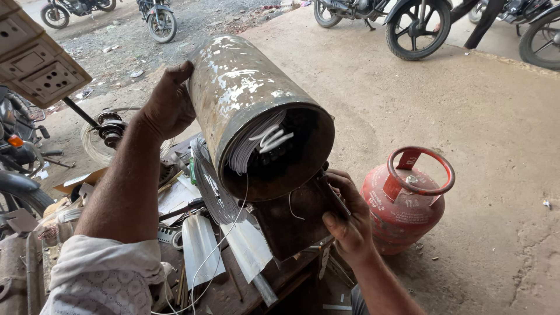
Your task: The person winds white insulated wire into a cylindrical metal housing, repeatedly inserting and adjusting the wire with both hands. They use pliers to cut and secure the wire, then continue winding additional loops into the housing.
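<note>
1. The left hand (166, 105) presses flat against the far side of a large metal motor housing (245, 99), a rusty, paint-flecked cylinder tilted with its open end toward the camera; the fingers are spread and curve over the shell rather than closing round anything.
2. The right hand (344, 219) sits just below the cylinder's open mouth, fingers curled and pinched on a thin dark tool (332, 195) that touches the lower rim.
3. Inside the opening, white insulation strips (262, 140) line the slots along the upper left wall, and a thin wire (233, 233) hangs down from them.
4. The housing rests above a cluttered wooden workbench (233, 291) carrying paper sheets (201, 245) and scattered small tools.
5. A red gas cylinder (405, 201) stands on the concrete floor (466, 116) just right of the right hand.
6. Motorcycles (417, 23) are parked along the far edge, well apart from the bench.
7. A wire spool (111, 128) lies left of the left forearm.
</note>
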{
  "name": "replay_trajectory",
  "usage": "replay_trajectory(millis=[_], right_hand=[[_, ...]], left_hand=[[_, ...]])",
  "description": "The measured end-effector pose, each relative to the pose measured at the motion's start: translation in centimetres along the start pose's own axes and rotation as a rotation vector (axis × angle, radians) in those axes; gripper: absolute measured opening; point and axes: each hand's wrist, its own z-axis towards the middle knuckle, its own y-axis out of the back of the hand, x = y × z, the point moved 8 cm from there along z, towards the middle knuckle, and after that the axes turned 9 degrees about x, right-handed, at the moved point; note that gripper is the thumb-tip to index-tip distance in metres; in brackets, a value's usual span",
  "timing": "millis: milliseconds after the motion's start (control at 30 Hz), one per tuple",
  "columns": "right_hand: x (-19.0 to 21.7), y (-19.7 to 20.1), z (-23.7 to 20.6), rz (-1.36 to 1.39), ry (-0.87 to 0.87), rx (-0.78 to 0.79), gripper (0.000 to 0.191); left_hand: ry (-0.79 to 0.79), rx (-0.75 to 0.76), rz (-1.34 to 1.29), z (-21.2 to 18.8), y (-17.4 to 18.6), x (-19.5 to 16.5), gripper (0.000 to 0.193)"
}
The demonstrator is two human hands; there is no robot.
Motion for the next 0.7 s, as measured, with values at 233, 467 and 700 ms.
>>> replay_trajectory(millis=[233, 467, 700], right_hand=[[-0.2, 0.2, -0.3, 0.018, -0.004, -0.003, 0.072], [-0.4, 0.4, -0.5, 0.045, -0.044, 0.013, 0.065], [0.7, -0.1, -1.5, -0.037, -0.128, -0.054, 0.042]], left_hand=[[-0.034, 0.021, -0.027, -0.5, -1.4, -0.4, 0.085], [-0.039, -0.301, 0.217, -3.6, -1.9, -2.8, 0.100], [-0.130, -0.510, 0.526, -11.8, -4.2, -4.4, 0.103]])
